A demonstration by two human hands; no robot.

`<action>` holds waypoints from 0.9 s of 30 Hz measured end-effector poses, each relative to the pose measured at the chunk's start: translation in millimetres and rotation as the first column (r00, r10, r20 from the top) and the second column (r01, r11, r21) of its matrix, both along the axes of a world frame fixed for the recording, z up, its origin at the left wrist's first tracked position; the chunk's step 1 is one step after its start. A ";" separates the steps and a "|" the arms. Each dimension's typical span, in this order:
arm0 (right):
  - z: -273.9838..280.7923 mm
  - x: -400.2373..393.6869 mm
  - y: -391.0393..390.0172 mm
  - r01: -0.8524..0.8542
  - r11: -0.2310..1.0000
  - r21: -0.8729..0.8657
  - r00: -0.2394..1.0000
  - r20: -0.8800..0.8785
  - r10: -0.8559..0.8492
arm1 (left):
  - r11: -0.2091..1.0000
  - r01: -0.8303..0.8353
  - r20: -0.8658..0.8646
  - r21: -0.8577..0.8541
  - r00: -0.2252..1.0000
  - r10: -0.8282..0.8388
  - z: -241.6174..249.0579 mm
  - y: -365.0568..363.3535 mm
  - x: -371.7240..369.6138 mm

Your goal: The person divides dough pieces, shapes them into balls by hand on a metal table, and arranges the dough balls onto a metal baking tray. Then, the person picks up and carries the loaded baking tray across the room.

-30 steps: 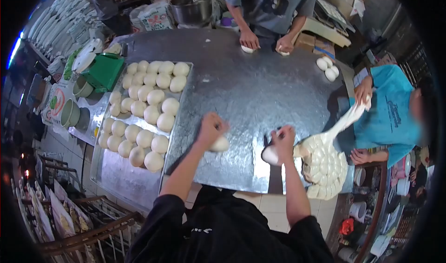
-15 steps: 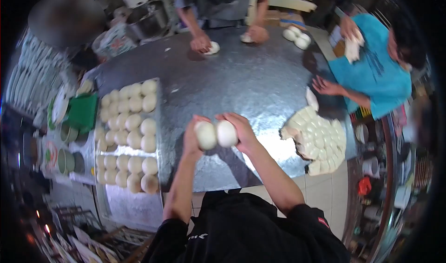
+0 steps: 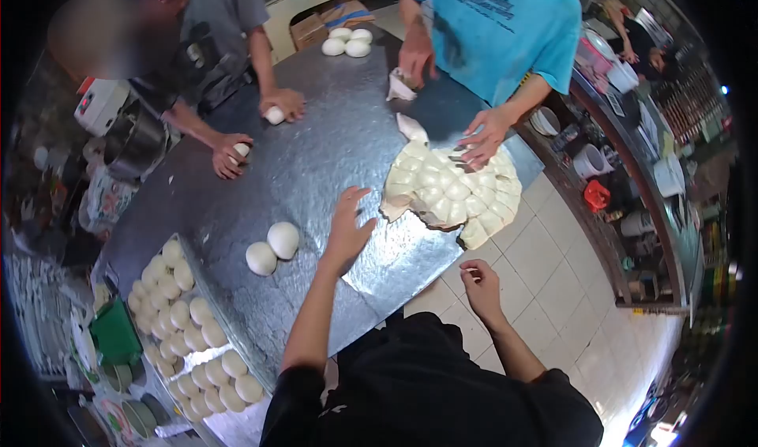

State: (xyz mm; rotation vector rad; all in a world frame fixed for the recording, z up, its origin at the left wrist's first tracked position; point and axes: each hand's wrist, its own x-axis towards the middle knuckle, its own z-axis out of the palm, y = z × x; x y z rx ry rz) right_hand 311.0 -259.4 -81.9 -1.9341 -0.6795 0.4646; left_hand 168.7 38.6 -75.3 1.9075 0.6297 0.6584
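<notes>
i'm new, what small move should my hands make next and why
Perhaps reach the left hand to the big dough for a piece: it and the right hand look empty, two dough balls rest on the table, and a co-worker's hand is over the dough's far side.

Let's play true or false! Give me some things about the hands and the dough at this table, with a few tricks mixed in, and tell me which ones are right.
1. The camera wearer's left hand is nearer the two dough balls than the right hand is. True.
2. The left hand is squeezing a ball. False: no ball is in it, and its fingers are spread.
3. A big dough sheet lies in front of a person in a blue shirt. True.
4. The right hand is pressing the big dough sheet. False: it is apart from the dough, past the edge of the table in this view.
5. Six balls sit grouped at the far end. False: four balls sit there.
</notes>
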 end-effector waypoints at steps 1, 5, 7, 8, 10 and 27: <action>5.0 -0.8 -7.2 0.074 0.997 -0.023 0.994 -0.078 -0.076 | 0.994 0.030 0.031 0.103 0.999 -0.033 -22.7 4.2 34.4; 14.0 -13.8 9.1 0.184 0.968 0.168 0.976 -0.151 -0.159 | 0.971 -0.057 -0.074 0.231 0.994 0.077 -31.0 5.0 104.0; 19.2 -24.7 23.6 0.174 0.957 0.231 0.974 -0.181 -0.134 | 0.996 -0.003 -0.093 0.091 0.996 0.011 -15.5 3.6 88.4; 30.8 -29.9 28.1 0.107 0.974 0.198 0.968 -0.243 -0.057 | 1.000 -0.016 -0.159 0.026 0.987 0.020 -6.3 -1.7 71.5; 47.1 -26.0 26.7 -0.034 0.971 0.237 0.964 -0.247 0.094 | 0.990 -0.121 -0.158 0.069 0.979 0.131 -6.0 -3.9 31.8; 61.8 54.9 92.3 -0.004 0.982 -0.186 0.761 0.637 0.124 | 0.590 -0.664 -0.403 0.458 0.437 0.804 -36.6 -169.9 -282.3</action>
